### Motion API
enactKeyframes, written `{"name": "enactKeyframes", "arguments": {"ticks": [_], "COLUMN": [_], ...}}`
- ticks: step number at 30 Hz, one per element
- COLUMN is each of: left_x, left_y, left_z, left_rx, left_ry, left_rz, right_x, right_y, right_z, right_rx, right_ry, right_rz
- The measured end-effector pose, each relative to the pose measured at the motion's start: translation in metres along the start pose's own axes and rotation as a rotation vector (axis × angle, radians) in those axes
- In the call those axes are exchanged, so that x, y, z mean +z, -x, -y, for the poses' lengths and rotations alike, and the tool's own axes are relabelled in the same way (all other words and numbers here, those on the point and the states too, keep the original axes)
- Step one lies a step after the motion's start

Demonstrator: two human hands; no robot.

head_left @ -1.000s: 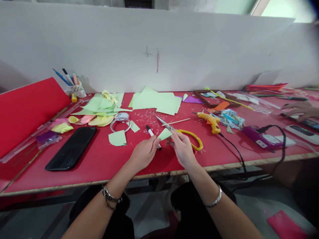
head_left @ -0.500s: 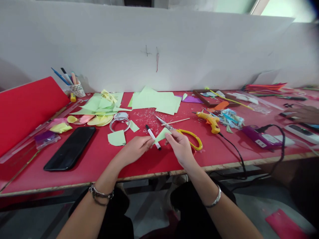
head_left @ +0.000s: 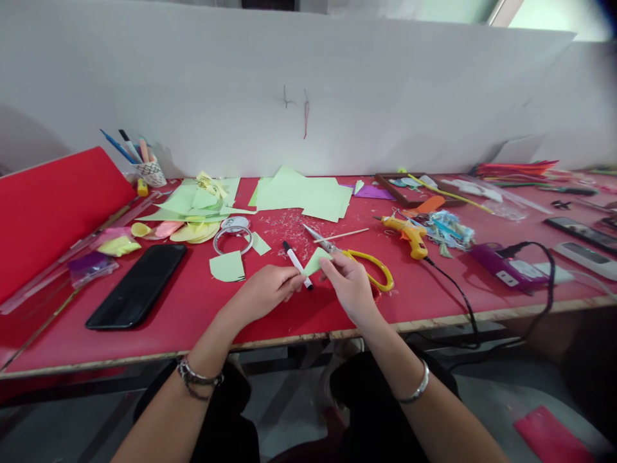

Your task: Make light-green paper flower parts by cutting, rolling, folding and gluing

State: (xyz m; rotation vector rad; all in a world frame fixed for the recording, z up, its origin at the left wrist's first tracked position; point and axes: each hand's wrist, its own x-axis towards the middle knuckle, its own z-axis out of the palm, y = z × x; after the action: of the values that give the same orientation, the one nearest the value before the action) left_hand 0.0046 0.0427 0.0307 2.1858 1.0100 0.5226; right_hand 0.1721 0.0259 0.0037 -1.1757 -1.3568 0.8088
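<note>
Two bare hands, head view, at lower centre of the frame, above a red worktop [head_left: 212,341]. Left hand [head_left: 265,289]: fingers closed in a pinch, gripping the lower-left corner of a small green paper piece [head_left: 317,261]. Right hand [head_left: 349,283]: thumb and fingers closed on the paper's upper-right part. Paper piece: held between the hands, just below frame centre, in front of the items beneath.

One marker [head_left: 293,257], white with black ends, slanting just beside the paper. One pair of scissors [head_left: 328,246], yellow handles, blades pointing to the upper left, close to the right hand. One thin pale stick [head_left: 351,233], lying across the blades.

Left of centre: one cut green piece with a rounded edge [head_left: 227,267]; one clear ring [head_left: 216,243]; one black phone [head_left: 137,286], nearer the front edge. Upper centre: several green sheets [head_left: 294,193], overlapping. Upper left: one patterned cup [head_left: 152,173] of pens, beside a large red board [head_left: 58,212]. Right of centre: one yellow glue gun [head_left: 412,241], corded. Further right: one purple box [head_left: 506,265], black cable attached.
</note>
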Motion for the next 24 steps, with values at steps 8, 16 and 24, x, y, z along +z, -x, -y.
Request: {"name": "enactKeyframes", "arguments": {"ticks": [8,16,24], "left_x": [-0.0001,-0.0010,-0.0023], "left_y": [-0.0003,0.0003,0.0010], "left_z": [-0.0022,-0.0008,-0.0039], "left_rx": [-0.035,-0.022,-0.067], "left_ry": [-0.163,-0.186,-0.207], "left_rz": [0.041,0.042,-0.055], "right_x": [0.0009,0.0018,0.0004], "right_y": [0.0009,0.0003,-0.0008], "right_z": [0.0005,-0.0040,-0.0048], "right_rx": [-0.041,0.074,0.030], "right_ry": [0.070,-0.123,-0.105], "right_rz": [-0.024,-0.028,-0.007]}}
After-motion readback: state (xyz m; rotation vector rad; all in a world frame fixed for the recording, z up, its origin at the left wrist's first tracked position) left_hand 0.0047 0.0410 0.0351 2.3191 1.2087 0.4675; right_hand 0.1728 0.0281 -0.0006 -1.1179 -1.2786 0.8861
